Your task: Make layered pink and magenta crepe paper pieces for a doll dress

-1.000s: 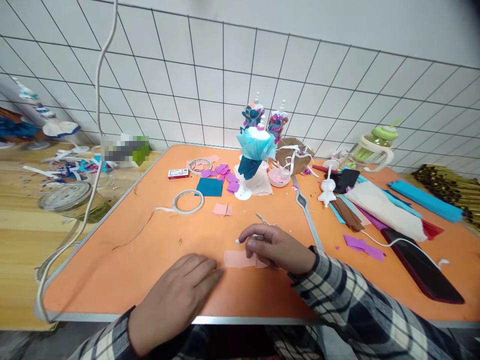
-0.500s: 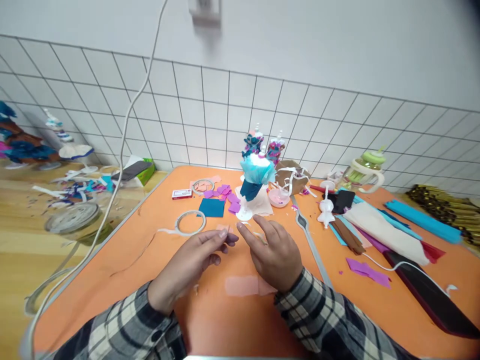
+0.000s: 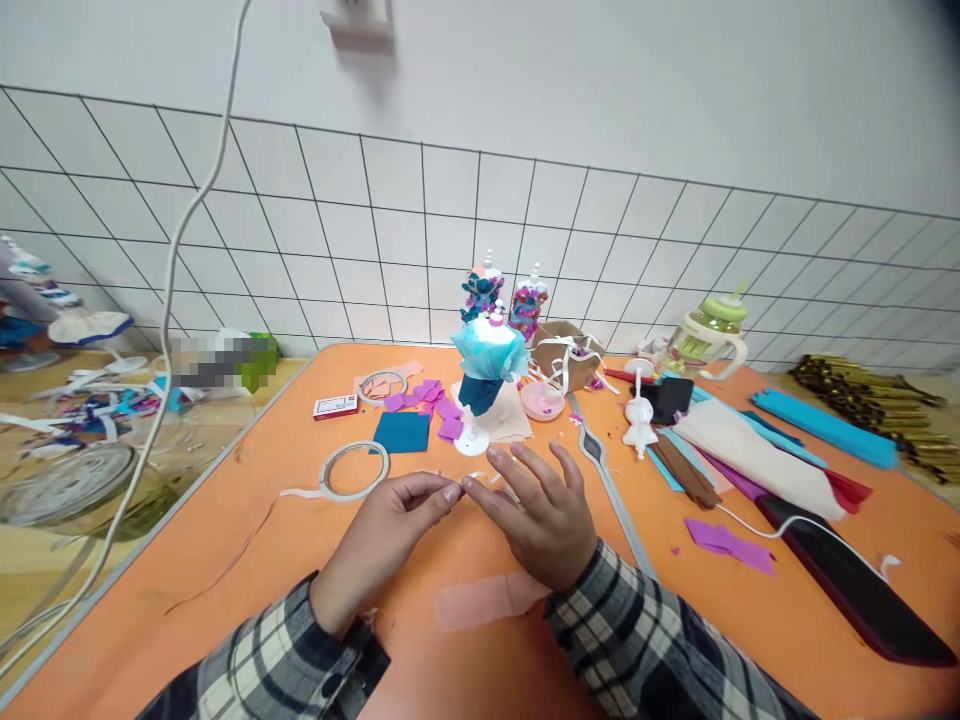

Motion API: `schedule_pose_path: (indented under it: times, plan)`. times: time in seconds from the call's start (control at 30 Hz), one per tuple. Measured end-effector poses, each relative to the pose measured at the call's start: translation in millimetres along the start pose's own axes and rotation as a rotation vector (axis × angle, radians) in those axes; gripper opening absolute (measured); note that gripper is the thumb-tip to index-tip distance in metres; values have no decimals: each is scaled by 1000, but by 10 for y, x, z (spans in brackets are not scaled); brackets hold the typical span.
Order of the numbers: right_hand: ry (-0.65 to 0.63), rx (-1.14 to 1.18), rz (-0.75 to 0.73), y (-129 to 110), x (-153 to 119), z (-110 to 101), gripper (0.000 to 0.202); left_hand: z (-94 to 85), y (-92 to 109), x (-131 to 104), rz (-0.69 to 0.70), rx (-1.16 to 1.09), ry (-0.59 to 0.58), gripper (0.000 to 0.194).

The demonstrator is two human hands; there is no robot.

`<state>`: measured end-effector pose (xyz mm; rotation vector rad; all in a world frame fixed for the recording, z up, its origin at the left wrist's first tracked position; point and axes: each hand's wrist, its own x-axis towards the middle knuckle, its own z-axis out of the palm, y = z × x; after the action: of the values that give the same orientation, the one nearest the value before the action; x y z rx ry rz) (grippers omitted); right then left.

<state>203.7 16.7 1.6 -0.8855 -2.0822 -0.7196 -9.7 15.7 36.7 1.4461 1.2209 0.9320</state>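
Observation:
My left hand (image 3: 397, 535) is closed, thumb pressed against its fingertips; whatever is in the pinch is too small or hidden to make out. My right hand (image 3: 544, 515) has its fingers spread, and the index fingertip meets the left thumb tip. Below the hands a strip of pink crepe paper (image 3: 480, 602) lies on the orange table (image 3: 420, 660). Just beyond them stands a small dress form (image 3: 489, 365) wrapped in light and dark blue paper on a white round base. A roll of double-sided tape (image 3: 326, 470) lies left, its end loose.
Purple paper pieces (image 3: 426, 395), a dark blue paper square (image 3: 401, 432), a small red-and-white box (image 3: 335, 407) and a pink dish (image 3: 544, 402) lie behind. At right are crepe paper folds (image 3: 742, 450), a white figure stand (image 3: 639, 420), a black tool with a cord (image 3: 847, 580) and a jug (image 3: 709, 335).
My left fingers have closed into a pinch, and my right index fingertip has come to the left thumb tip. The view has turned slightly right, shifting the table's things leftward.

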Motion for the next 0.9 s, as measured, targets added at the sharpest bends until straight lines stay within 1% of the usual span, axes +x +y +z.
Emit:
schedule_pose_path:
  times: [0.1, 0.27, 0.37, 0.57, 0.77, 0.9]
  plan:
    - [6, 30, -39, -11, -14, 13, 32, 15, 6, 17, 18, -4, -10, 30]
    - [-13, 47, -14, -48, 11, -25, 31, -16, -25, 18, 46, -26, -56, 24]
    - [-25, 79, 6, -71, 25, -57, 34, -30, -37, 8, 45, -45, -54, 22]
    - [-74, 266, 116, -81, 17, -68, 37, 2, -9, -8, 20, -67, -41, 23]
    - [-76, 382, 151, -97, 32, -74, 43, 15, -14, -9, 13, -73, -17, 30]
    - [-107, 552, 279, -136, -8, -55, 45, 25, -23, -6, 24, -69, -10, 33]
